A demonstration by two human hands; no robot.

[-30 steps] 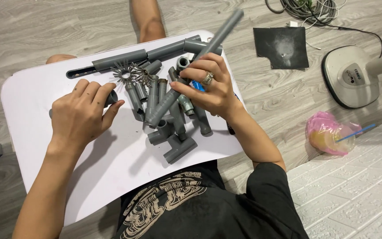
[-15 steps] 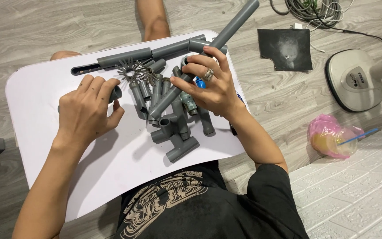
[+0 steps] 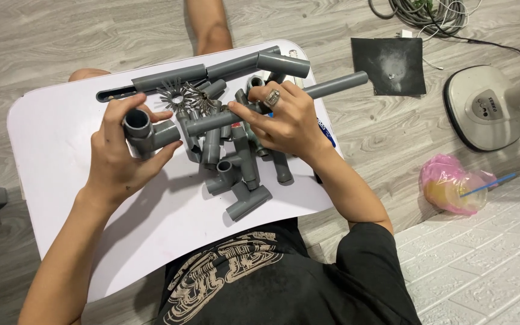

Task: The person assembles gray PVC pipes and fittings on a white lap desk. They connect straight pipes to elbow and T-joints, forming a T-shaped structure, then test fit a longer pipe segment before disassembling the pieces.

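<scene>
My left hand (image 3: 121, 153) grips a grey plastic elbow fitting (image 3: 145, 132), its open socket facing up. My right hand (image 3: 284, 120), with a ring on one finger, holds a long grey pipe (image 3: 338, 84) that lies nearly level, its near end pointing toward the elbow fitting and a short gap from it. Below both hands a pile of grey pipe pieces and tee fittings (image 3: 239, 174) lies on a white lap tray (image 3: 61, 126). Two small spiky metal parts (image 3: 182, 96) rest near the top of the pile.
A longer grey pipe assembly (image 3: 224, 66) lies along the tray's far edge. On the wooden floor to the right are a dark square sheet (image 3: 389, 66), a white round fan base (image 3: 482, 108), coiled cables (image 3: 428, 12) and a pink plastic bag with a cup (image 3: 452, 186).
My left hand lifted an elbow fitting off the tray. My right hand lowered the long pipe from a steep tilt to nearly level, bringing its end toward the fitting.
</scene>
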